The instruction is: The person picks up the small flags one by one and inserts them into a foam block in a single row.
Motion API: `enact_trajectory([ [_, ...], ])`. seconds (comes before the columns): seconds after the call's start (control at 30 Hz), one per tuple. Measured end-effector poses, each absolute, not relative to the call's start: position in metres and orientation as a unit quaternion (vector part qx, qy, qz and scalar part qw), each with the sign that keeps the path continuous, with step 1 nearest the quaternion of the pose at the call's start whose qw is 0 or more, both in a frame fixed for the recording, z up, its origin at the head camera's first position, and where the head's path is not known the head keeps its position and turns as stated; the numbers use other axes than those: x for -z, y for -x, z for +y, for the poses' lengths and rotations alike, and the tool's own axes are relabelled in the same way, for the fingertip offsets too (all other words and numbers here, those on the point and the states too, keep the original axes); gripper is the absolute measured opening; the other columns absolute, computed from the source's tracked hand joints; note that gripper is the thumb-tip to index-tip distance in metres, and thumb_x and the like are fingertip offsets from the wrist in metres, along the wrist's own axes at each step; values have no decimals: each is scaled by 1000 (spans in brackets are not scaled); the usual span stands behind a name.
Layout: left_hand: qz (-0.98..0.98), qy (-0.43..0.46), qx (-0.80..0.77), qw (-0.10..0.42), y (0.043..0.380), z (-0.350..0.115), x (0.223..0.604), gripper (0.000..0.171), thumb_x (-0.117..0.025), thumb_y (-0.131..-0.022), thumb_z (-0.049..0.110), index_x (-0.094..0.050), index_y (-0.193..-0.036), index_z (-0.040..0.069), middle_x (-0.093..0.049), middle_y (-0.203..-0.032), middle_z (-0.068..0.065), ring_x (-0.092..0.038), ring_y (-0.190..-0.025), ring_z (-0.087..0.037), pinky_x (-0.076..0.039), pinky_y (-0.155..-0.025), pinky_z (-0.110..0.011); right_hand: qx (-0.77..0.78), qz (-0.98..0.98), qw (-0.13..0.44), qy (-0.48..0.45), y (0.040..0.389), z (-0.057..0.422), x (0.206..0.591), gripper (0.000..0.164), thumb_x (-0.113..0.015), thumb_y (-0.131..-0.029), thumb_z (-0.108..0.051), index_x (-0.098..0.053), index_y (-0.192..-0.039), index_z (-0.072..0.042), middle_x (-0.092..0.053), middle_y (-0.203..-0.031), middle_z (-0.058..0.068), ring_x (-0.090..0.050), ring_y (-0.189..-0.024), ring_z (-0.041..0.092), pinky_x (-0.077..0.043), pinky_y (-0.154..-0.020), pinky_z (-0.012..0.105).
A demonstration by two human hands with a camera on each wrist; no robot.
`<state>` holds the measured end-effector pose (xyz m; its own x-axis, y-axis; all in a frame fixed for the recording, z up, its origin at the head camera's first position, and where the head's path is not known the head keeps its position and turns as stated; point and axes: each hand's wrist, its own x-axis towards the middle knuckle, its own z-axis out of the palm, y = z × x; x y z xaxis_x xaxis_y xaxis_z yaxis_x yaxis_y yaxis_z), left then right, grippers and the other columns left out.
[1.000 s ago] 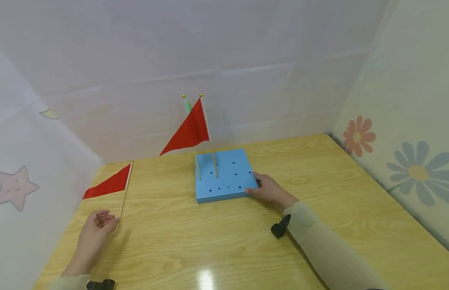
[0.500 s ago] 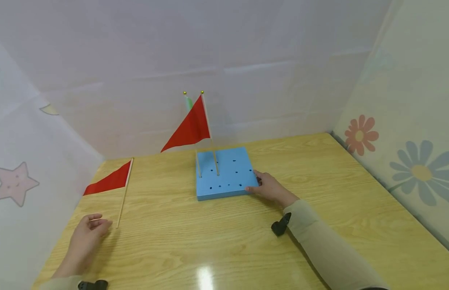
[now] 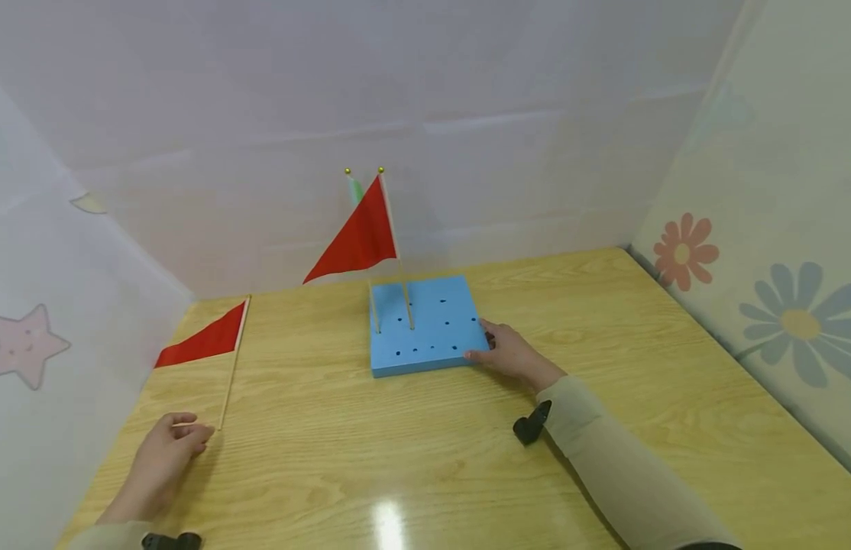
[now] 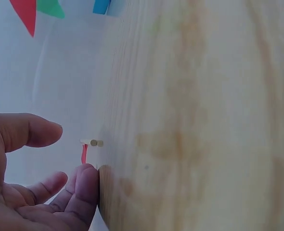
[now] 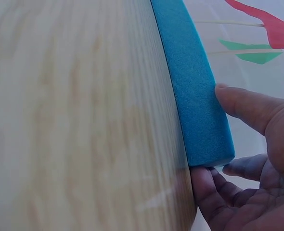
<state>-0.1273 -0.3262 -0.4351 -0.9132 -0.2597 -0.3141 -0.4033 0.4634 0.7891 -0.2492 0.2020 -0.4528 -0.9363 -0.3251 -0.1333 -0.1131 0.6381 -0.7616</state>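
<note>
Here the right hand (image 3: 511, 355) rests against the near right corner of the square blue foam block (image 3: 425, 325) on the wooden bench (image 3: 412, 451), thumb on its edge, fingers (image 5: 238, 166) relaxed. The left hand (image 3: 160, 458) lies loosely spread, holding nothing, just beside the stick end of the red triangular flag (image 3: 208, 344) lying flat near the bench's left edge.

Pale wooden tabletop (image 3: 425, 458) catching a bright glare near its front edge, white curtain walls (image 3: 398, 92) with flower (image 3: 797, 325) and star (image 3: 23, 344) prints.
</note>
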Motion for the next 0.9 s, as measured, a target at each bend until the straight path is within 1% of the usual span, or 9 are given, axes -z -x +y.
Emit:
enact_trajectory([
  [0.2,877,175,-441,81,136,-323,431,60,-62,-102,21,-33,-135,-18,-58,-111,-23,-59,-83,-16,-52,-67,-25,403,898,128,123,248,202,451,85,-70,-101,-23,-18,-158,13,-35,-153,38,-42,-139,49,-41,-110,55],
  [0.3,890,172,-415,78,141,-322,430,58,-66,-99,19,-36,-132,-18,-58,-107,-23,-58,-85,-22,-50,-67,-28,402,898,129,127,247,202,451,86,-70,-101,-24,-18,-158,13,-36,-153,38,-43,-137,48,-42,-109,55],
  [0.37,905,159,-386,81,146,-322,429,58,-68,-97,21,-40,-129,-18,-59,-106,-24,-59,-89,-28,-51,-71,-32,398,899,128,129,247,201,451,86,-70,-101,-25,-19,-158,13,-37,-152,38,-44,-137,48,-43,-108,55],
  [0.5,938,115,-314,87,156,-324,425,53,-72,-93,21,-48,-120,-17,-61,-106,-29,-60,-96,-38,-50,-82,-48,401,899,125,125,246,201,450,85,-70,-101,-25,-19,-158,13,-37,-152,38,-44,-137,48,-42,-109,55],
  [0.6,948,98,-289,90,160,-324,424,46,-74,-89,15,-51,-113,-16,-63,-103,-29,-60,-95,-40,-49,-86,-55,398,900,127,124,244,201,450,86,-70,-101,-25,-19,-157,14,-37,-152,38,-43,-137,49,-42,-109,56],
  [0.7,951,90,-280,94,161,-324,424,43,-75,-86,11,-52,-110,-16,-66,-99,-26,-62,-93,-38,-49,-85,-53,397,901,128,120,243,200,449,86,-71,-101,-25,-19,-158,13,-36,-153,38,-42,-139,49,-41,-110,55],
  [0.77,952,85,-277,94,162,-325,424,42,-74,-86,10,-53,-111,-16,-67,-98,-24,-63,-92,-36,-50,-83,-49,398,901,129,116,243,200,449,86,-70,-101,-25,-19,-158,12,-36,-153,37,-42,-139,48,-41,-110,55],
  [0.9,952,81,-282,89,163,-326,425,43,-70,-85,9,-55,-114,-18,-67,-102,-25,-63,-93,-35,-49,-77,-41,394,903,127,115,243,200,447,85,-70,-101,-25,-19,-159,12,-36,-154,37,-42,-140,48,-41,-110,55],
])
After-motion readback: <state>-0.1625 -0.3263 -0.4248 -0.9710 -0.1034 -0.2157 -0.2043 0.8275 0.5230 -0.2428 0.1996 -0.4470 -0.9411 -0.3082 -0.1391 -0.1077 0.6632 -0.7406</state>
